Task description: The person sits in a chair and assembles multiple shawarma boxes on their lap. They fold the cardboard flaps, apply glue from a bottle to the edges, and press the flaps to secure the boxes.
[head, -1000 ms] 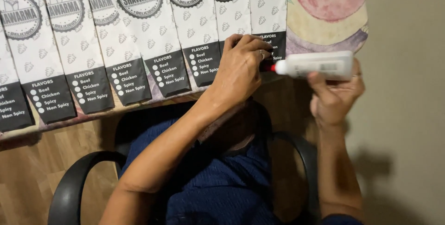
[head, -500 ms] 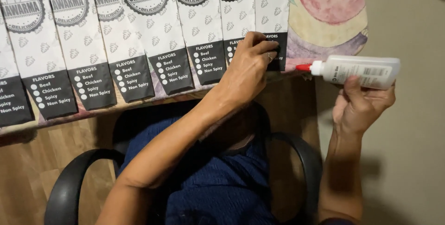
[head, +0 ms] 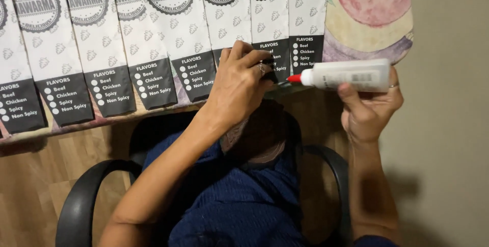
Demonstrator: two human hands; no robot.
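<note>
Several white paper sleeves (head: 168,38) with round black emblems and black lower panels lie side by side in an overlapping row. My left hand (head: 239,81) reaches up from below. Its fingers curl over and pinch the black lower end of one sleeve (head: 280,58) near the right end of the row. My right hand (head: 369,107) holds a white squeeze bottle (head: 351,75) sideways. The bottle's red nozzle (head: 294,78) points left and sits just beside my left fingers, at the sleeve's bottom edge.
A painted sheet (head: 367,12) with red and yellow shapes lies under the row's right end. The sleeves rest on a wooden surface (head: 51,175). Black chair armrests (head: 76,206) and my blue clothing (head: 244,196) fill the bottom. A plain beige surface (head: 448,125) lies to the right.
The bottle swung out to the right half a second ago and has come back left, so its nozzle is again next to my left fingers. My left hand stayed on the sleeve.
</note>
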